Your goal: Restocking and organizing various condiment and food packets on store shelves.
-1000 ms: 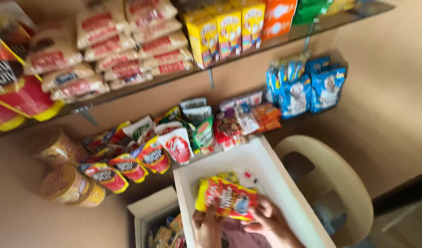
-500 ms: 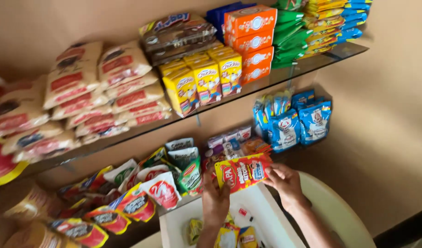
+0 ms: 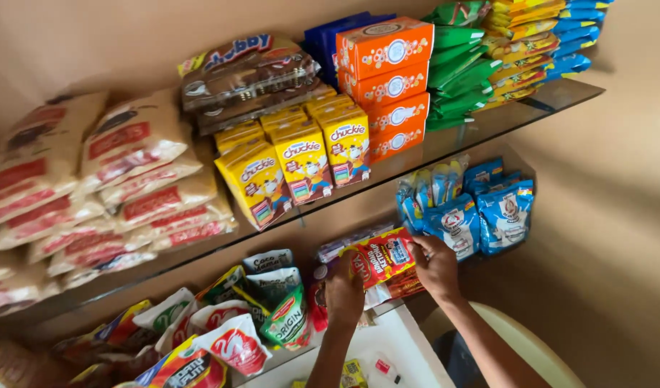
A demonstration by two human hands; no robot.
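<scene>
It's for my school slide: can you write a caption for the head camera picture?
Two hands, left hand and right hand, hold a red sauce packet at the lower shelf.

I see a plain brown wall in front of me, a glass shelf fixed across it, and soft warm light.

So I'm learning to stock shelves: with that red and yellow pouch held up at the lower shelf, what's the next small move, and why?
Probably ease the red and yellow pouch down onto the stack of pouches just under it. Both the left hand and right hand grip it at its ends, level, between the green sachets and blue bags.
</scene>
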